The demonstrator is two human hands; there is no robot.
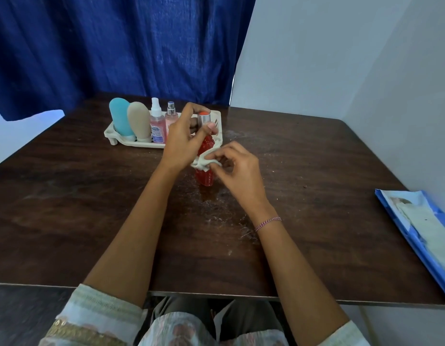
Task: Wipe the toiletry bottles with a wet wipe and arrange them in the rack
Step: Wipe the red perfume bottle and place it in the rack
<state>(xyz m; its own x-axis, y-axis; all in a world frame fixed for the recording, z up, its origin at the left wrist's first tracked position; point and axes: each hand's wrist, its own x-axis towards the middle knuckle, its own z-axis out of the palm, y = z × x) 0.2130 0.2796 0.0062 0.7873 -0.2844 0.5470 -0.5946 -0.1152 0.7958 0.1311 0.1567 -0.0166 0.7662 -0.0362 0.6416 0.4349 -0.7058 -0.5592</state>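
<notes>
A red bottle [205,176] with a silver collar and orange cap stands on the dark wooden table [91,208]. My left hand [184,138] grips its neck and cap. My right hand [237,168] pinches a white wet wipe [207,161] wrapped round the bottle's middle. Behind them the cream rack [141,143] holds a blue tube [119,118], a beige tube [139,121], a clear pink spray bottle [157,123] and a smaller pink spray bottle [171,116], all upright.
A blue pack of wet wipes [421,228] lies open at the table's right edge. A blue curtain hangs behind the table, and a white wall stands along the right. The table's near edge is just above my lap.
</notes>
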